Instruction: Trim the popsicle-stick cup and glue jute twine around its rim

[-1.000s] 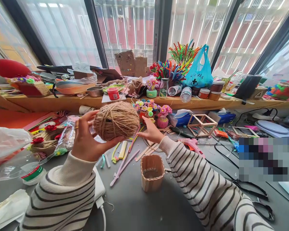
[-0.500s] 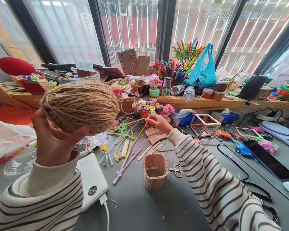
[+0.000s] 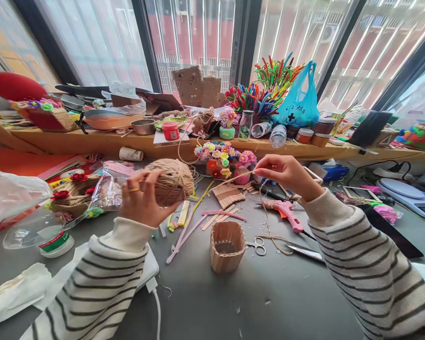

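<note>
My left hand [image 3: 145,198] is wrapped round a ball of brown twine [image 3: 173,182], held above the desk. From the ball a strand of twine [image 3: 230,179] runs right to my right hand [image 3: 286,174], which pinches it between thumb and fingertips. The strand's loose end hangs below that hand and curls on the desk. Under and between the hands stands a small cup made of wooden sticks [image 3: 227,248], upright, its inside visible. Small scissors [image 3: 258,245] lie against its right side.
A pink glue gun [image 3: 285,213] and a metal blade [image 3: 306,251] lie at right. Wooden sticks [image 3: 228,194] and pipe cleaners [image 3: 184,238] are behind the cup. A white power bank [image 3: 150,267] with a cable sits under my left forearm. A cluttered shelf [image 3: 205,150] runs along the windows.
My left hand has carried the twine ball right and farther away. My right hand has moved right, drawing the strand along. The glue gun and blade have come into view.
</note>
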{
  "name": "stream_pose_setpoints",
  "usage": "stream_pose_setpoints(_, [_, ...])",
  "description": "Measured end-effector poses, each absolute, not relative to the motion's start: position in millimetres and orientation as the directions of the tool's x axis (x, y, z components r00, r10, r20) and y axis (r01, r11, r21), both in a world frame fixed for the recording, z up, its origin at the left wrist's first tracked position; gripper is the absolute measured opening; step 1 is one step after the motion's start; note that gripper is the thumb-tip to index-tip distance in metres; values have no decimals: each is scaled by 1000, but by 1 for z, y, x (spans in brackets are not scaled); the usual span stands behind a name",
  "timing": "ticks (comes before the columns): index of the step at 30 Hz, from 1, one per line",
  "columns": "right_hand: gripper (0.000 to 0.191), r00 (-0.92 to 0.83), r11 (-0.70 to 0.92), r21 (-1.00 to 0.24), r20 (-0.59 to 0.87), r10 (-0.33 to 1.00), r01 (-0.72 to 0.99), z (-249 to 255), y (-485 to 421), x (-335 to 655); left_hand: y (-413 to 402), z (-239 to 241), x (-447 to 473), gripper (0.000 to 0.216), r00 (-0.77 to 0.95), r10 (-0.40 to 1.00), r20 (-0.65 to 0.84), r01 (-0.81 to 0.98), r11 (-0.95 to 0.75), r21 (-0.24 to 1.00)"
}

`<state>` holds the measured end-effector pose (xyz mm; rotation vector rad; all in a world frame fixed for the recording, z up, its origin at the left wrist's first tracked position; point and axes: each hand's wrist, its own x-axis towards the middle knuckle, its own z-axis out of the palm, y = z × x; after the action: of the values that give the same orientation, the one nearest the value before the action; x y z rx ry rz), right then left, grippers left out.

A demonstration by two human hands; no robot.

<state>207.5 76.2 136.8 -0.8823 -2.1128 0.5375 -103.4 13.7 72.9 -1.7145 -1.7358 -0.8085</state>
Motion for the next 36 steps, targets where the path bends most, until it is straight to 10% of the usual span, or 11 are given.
stream_pose_setpoints(4, [23, -487, 697, -545, 500, 717, 466, 124, 52, 205, 19, 55, -98, 78, -117, 882, 456, 983, 167, -72])
stream_pose_setpoints(8, [19, -504, 686, -582, 474, 722, 437, 108, 29, 205, 7, 72, -93, 70, -56, 860, 508, 995, 91, -46])
stream_pose_setpoints(13, [16, -448, 677, -612, 512, 733, 409, 102, 13, 203, -5, 92, -51, 38, 525, 754, 396, 696, -647, 311])
stream_pose_setpoints(21, [19, -355, 612, -672, 500, 790, 416, 86, 13, 191, 0, 84, -31, 20, 400, 793, 460, 381, -600, 704])
stream_pose_setpoints(36, [15, -361, 522, -716, 385, 849, 463, 44, 8, 181, -6, 51, -52, 14, 324, 697, 640, 515, -697, 498])
